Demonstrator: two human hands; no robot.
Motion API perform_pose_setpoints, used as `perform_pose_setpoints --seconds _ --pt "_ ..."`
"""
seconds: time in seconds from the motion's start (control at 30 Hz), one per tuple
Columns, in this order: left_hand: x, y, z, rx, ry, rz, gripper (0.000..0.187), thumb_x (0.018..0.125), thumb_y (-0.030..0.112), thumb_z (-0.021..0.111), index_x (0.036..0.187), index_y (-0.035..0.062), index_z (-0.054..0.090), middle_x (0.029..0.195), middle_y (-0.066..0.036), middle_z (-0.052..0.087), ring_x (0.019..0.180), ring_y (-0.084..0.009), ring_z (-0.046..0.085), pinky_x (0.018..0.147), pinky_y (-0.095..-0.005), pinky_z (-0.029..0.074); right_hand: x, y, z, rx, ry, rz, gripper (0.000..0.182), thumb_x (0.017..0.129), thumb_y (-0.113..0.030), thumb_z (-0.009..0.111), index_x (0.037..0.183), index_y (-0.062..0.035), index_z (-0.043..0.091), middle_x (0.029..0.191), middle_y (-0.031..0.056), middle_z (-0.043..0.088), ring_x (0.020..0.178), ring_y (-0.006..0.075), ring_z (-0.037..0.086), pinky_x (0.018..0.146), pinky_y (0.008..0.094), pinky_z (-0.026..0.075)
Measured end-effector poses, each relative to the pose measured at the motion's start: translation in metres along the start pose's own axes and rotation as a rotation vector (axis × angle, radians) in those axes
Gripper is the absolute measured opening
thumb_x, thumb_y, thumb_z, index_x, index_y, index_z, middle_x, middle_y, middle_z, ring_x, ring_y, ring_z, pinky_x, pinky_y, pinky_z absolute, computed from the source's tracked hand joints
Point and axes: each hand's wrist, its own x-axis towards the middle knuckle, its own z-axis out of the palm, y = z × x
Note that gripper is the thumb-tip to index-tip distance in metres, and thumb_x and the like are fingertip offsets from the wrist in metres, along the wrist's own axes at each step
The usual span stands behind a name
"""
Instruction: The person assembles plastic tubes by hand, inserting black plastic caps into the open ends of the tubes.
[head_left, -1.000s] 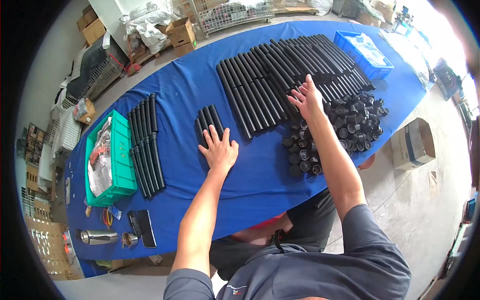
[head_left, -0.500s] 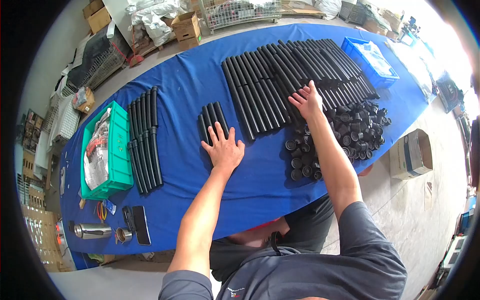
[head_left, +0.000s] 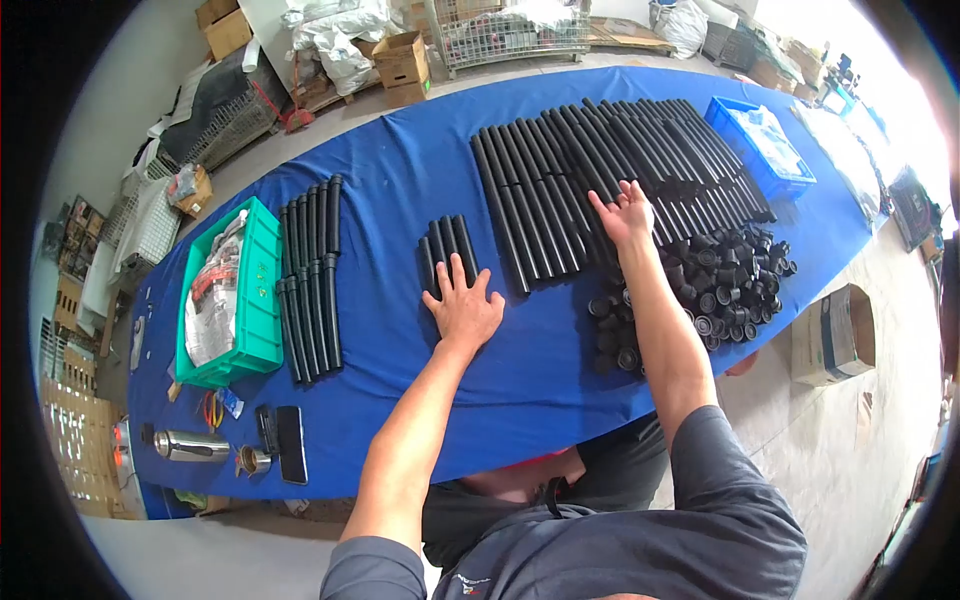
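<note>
My left hand [head_left: 467, 312] lies with its fingers spread over the lower ends of a small group of black tubes [head_left: 447, 240] at the middle of the blue cloth. My right hand [head_left: 626, 214], palm turned up and fingers apart, is over the lower part of the large stack of black tubes [head_left: 525, 220]; nothing shows in it. Just below that stack is a heap of black caps [head_left: 725, 290], partly hidden by my right forearm. To the left, black tubes with wider end pieces [head_left: 310, 280] lie in two rows.
A green crate [head_left: 262, 290] holding wrapped items stands at the left. Near the front left edge are a steel flask [head_left: 192, 446], a metal cup [head_left: 254, 461] and a phone [head_left: 291, 445]. A blue bin [head_left: 790, 184] sits at the back right; a cardboard box [head_left: 832, 340] is on the floor.
The camera view has shifted, so the table appears slightly further right. Both hands remain near the same tubes, and the right hand's fingers have changed pose slightly.
</note>
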Motion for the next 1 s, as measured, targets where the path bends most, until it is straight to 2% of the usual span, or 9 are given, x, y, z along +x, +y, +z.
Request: perform_pose_setpoints --seconds 0.13,0.17,0.4,0.53,0.63,0.73,0.8,0.87,1.0 --pt "0.000 -0.019 -0.012 -0.120 -0.025 -0.021 0.050 0.086 0.041 0.068 0.135 0.0292 0.066 0.166 -0.021 0.028 0.153 -0.0430 0.026 0.108 -0.0723 0.035 0.008 0.004 -0.005 0.084 -0.064 -0.012 0.046 0.105 -0.027 0.060 0.141 -0.0023 0.050 0.171 0.0142 -0.001 0.158 0.0335 -0.013 0.120 0.0643 0.033" --pt "-0.001 -0.023 -0.010 -0.128 -0.021 -0.021 0.050 0.086 0.041 0.069 0.135 0.0288 0.066 0.166 -0.021 0.028 0.152 -0.0431 0.026 0.108 -0.0719 0.035 0.008 0.003 -0.004 0.098 -0.020 -0.020 0.041 0.103 -0.023 0.064 0.135 0.0003 0.053 0.167 0.0150 0.012 0.158 0.0317 -0.001 0.122 0.0609 0.031" --pt "-0.019 -0.046 -0.027 -0.116 -0.103 0.144 0.054 0.093 0.060 0.063 0.139 0.0318 0.065 0.163 -0.022 0.033 0.149 -0.0437 0.030 0.106 -0.0690 0.041 -0.009 -0.013 -0.010 0.039 -0.083 -0.050 0.043 0.093 -0.015 0.076 0.130 0.0017 0.060 0.162 0.0182 0.023 0.154 0.0312 0.016 0.120 0.0542 0.035" --pt "-0.016 -0.059 -0.021 -0.140 -0.091 0.217 0.053 0.096 0.063 0.057 0.138 0.0320 0.065 0.166 -0.022 0.027 0.150 -0.0440 0.028 0.110 -0.0707 0.036 -0.058 -0.026 0.005 0.008 -0.196 -0.036 0.041 0.097 -0.016 0.070 0.129 0.0051 0.055 0.157 0.0205 0.029 0.146 0.0303 0.029 0.122 0.0540 0.035" --pt "-0.018 -0.058 -0.011 -0.126 -0.048 0.195 0.052 0.097 0.063 0.057 0.138 0.0329 0.065 0.169 -0.019 0.021 0.155 -0.0449 0.017 0.115 -0.0761 0.023 -0.097 -0.026 0.008 -0.003 -0.226 -0.015 0.025 0.101 -0.016 0.065 0.117 0.0028 0.059 0.139 0.0165 0.045 0.131 0.0281 0.044 0.120 0.0548 0.039" --pt "-0.013 -0.060 -0.004 -0.217 -0.044 0.183 0.051 0.097 0.062 0.058 0.135 0.0297 0.067 0.169 -0.017 0.025 0.156 -0.0445 0.016 0.113 -0.0787 0.023 -0.146 -0.015 0.008 -0.038 -0.306 0.032 0.021 0.103 -0.015 0.062 0.115 0.0024 0.062 0.109 0.0095 0.060 0.110 0.0235 0.057 0.117 0.0535 0.043" --pt "-0.014 -0.062 0.000 -0.236 -0.019 0.180 0.052 0.096 0.062 0.058 0.135 0.0288 0.067 0.168 -0.017 0.027 0.156 -0.0444 0.016 0.114 -0.0769 0.024 -0.181 -0.001 0.007 -0.003 -0.325 0.109 0.020 0.102 -0.015 0.063 0.111 0.0024 0.066 0.099 0.0093 0.064 0.102 0.0240 0.062 0.114 0.0520 0.045" --pt "-0.022 -0.060 0.002 -0.240 0.006 0.172 0.052 0.097 0.061 0.058 0.135 0.0280 0.067 0.168 -0.017 0.028 0.156 -0.0443 0.017 0.116 -0.0750 0.024 -0.208 0.018 0.003 0.011 -0.361 0.151 0.020 0.100 -0.016 0.066 0.108 0.0028 0.069 0.091 0.0091 0.068 0.096 0.0247 0.065 0.112 0.0509 0.047" --pt "-0.057 -0.051 -0.010 -0.211 0.033 0.136 0.051 0.098 0.057 0.058 0.137 0.0254 0.066 0.167 -0.018 0.029 0.155 -0.0444 0.018 0.117 -0.0719 0.026 -0.261 0.052 -0.009 0.012 -0.269 0.265 0.020 0.100 -0.014 0.066 0.109 0.0027 0.068 0.094 0.0102 0.072 0.101 0.0264 0.067 0.113 0.0503 0.045"
